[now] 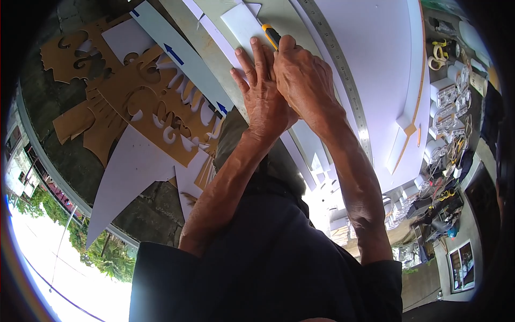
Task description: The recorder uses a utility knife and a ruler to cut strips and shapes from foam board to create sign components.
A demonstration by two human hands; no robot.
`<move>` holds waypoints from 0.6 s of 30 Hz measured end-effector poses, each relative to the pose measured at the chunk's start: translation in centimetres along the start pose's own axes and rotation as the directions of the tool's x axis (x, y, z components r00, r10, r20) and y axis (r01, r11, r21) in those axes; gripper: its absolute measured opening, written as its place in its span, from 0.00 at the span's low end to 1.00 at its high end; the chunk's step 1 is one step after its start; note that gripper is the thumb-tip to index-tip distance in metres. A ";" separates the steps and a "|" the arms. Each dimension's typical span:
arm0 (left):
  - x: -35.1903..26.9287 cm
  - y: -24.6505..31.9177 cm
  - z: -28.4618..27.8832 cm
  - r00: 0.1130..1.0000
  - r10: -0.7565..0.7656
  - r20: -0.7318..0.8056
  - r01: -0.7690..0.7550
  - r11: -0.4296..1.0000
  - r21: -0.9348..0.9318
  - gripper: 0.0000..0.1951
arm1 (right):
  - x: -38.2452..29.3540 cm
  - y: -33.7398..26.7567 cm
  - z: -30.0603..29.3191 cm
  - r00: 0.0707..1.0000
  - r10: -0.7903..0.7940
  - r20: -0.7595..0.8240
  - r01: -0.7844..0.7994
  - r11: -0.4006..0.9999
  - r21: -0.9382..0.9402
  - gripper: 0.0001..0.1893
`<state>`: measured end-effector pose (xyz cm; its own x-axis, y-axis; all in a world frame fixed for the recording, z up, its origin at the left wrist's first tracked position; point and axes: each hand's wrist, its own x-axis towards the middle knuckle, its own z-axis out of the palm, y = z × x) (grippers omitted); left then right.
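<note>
My right hand (301, 72) is closed around a yellow and black utility knife (271, 35), whose tip points away from me at the edge of a white board strip (241, 25). Flat on that strip, fingers spread, lies my left hand (259, 86), just left of the right one; the hands overlap near the wrists. Beyond the knife tip is a small pointed white offcut (254, 8). A long steel ruler (336, 54) runs to the right of my hands on a large white sheet (374, 80).
Brown cut-out sheets (116, 94) and a white pointed piece (130, 161) lie on the ground at left, beside a pale board with blue arrows (187, 52). A pencil (419, 135) rests on the large sheet. Tape rolls (438, 52) and tangled cables (454, 161) are at right.
</note>
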<state>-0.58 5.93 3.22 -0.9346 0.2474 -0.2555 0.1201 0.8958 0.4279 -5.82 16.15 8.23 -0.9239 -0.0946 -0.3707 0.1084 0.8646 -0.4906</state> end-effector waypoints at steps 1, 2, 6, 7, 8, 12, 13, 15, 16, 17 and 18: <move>0.0 -0.1 0.0 1.000 0.008 -0.008 -0.008 1.000 0.003 0.60 | 0.0 -0.1 -0.1 1.000 0.009 0.016 -0.009 1.000 0.001 0.11; 0.0 -0.1 0.1 1.000 0.017 -0.018 -0.016 1.000 0.004 0.61 | 0.0 -0.1 -0.1 1.000 0.009 0.015 -0.009 1.000 0.001 0.11; 0.3 0.0 0.1 1.000 0.019 -0.023 -0.019 0.999 0.028 0.60 | -0.2 0.0 0.1 1.000 -0.008 -0.009 0.008 1.000 -0.017 0.10; 0.3 0.1 0.0 1.000 -0.008 0.019 0.007 1.000 0.030 0.58 | -0.3 0.1 0.2 1.000 -0.012 -0.029 0.011 1.000 -0.020 0.10; 0.1 0.1 -0.3 0.997 -0.042 0.065 0.040 0.999 0.037 0.55 | -0.5 0.0 0.3 1.000 -0.011 -0.023 0.010 1.000 -0.017 0.10; 0.1 0.0 -0.3 0.998 -0.042 0.043 0.042 0.999 0.008 0.55 | -1.2 -0.2 0.5 1.000 0.015 -0.006 -0.015 0.998 -0.057 0.09; 0.1 -0.1 -0.2 1.000 -0.014 0.013 0.013 1.000 0.006 0.55 | -1.5 -0.1 0.5 1.000 0.026 -0.001 -0.026 0.998 -0.065 0.09; 0.2 0.0 -0.2 1.000 0.018 -0.014 -0.018 1.000 -0.002 0.55 | -2.2 0.2 0.7 0.999 0.037 -0.004 -0.037 0.997 -0.070 0.10; 0.2 0.1 -0.3 1.000 0.019 -0.015 -0.019 1.000 0.006 0.54 | -2.5 0.4 0.7 0.999 0.043 -0.011 -0.044 0.996 -0.071 0.10; 0.1 0.1 -0.4 1.000 0.018 -0.014 -0.018 1.000 0.018 0.53 | -2.7 0.4 0.8 0.999 0.046 -0.006 -0.047 0.996 -0.070 0.10; 0.0 0.0 -0.4 1.000 0.016 -0.009 -0.016 1.000 0.018 0.53 | -2.9 0.3 0.7 0.999 0.054 0.005 -0.054 0.996 -0.068 0.10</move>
<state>-0.75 5.77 3.51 -0.9354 0.2586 -0.2411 0.1410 0.8982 0.4164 -2.82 16.32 8.58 -0.9148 -0.0500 -0.4009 0.1326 0.9001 -0.4149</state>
